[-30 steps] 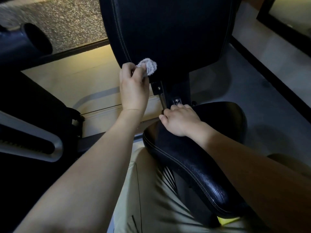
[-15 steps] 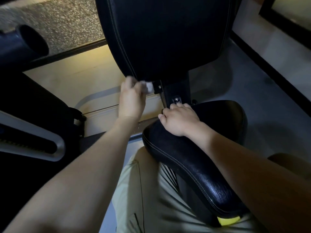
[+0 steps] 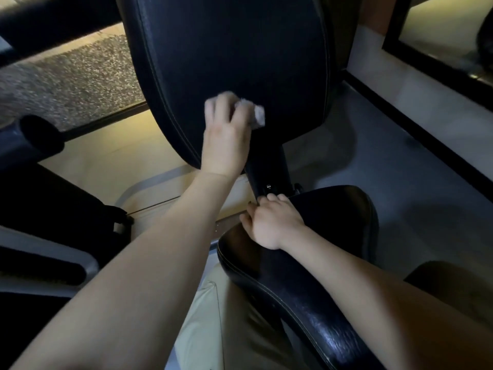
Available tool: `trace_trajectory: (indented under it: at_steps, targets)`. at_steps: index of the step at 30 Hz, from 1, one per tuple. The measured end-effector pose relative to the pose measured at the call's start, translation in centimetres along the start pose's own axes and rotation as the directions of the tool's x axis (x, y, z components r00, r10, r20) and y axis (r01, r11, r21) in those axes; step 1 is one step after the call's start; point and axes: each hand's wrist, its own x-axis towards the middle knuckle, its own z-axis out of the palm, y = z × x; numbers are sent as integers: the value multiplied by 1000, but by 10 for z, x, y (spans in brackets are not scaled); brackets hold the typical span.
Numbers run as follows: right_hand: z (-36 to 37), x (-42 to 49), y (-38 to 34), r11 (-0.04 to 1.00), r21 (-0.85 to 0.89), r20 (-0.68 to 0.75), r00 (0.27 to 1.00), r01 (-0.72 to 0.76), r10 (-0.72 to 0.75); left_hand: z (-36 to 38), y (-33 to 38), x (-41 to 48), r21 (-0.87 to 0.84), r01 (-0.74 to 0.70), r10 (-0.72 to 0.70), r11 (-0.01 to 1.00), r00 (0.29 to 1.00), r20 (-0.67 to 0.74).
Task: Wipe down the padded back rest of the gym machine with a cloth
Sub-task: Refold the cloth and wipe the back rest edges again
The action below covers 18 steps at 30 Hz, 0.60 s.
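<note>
The black padded back rest [image 3: 234, 49] fills the upper middle of the view, upright and a little tilted. My left hand [image 3: 226, 134] grips a small pale cloth [image 3: 257, 114] and holds it against the lower part of the pad; hand and cloth are blurred by motion. My right hand [image 3: 272, 222] rests with curled fingers on the rear edge of the black seat pad [image 3: 333, 209], close to the black post [image 3: 269, 169] that carries the back rest.
A dark machine arm with a round tube end [image 3: 40, 132] and a grey frame part [image 3: 48, 252] stand at the left. Beyond lie a speckled mat [image 3: 72, 84] and grey floor [image 3: 400, 169]. A black-framed wall panel [image 3: 440, 57] runs along the right.
My left hand with the cloth dropped to the pad's bottom edge, then rose and moved right onto its lower face. The view shifted upward. My right hand stayed on the seat.
</note>
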Motion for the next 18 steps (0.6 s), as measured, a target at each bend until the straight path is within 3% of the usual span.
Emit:
trace_trajectory:
  at_steps: [2,5,11,14,18]
  targets:
    - [-3,-1,1,1000,18,9,1000,-2,2,10,-3,-33,18,-69,67,997,992,103]
    - [-7,-2,1,1000,20,31,1000,-6,6,9,-7,-68,-10,-52,53,999,978,203]
    - [-3,0,3,999,40,15,1000,10,-11,-23,-17,5,43,13,-7,999,991,-136]
    - [-3,-1,3,999,37,16,1000,12,-13,-24,-27,-14,125,-7,13,992,999,-42]
    - [-4,0,1,999,32,27,1000,5,-6,-26,-33,-30,102,-16,14,995,1000,27]
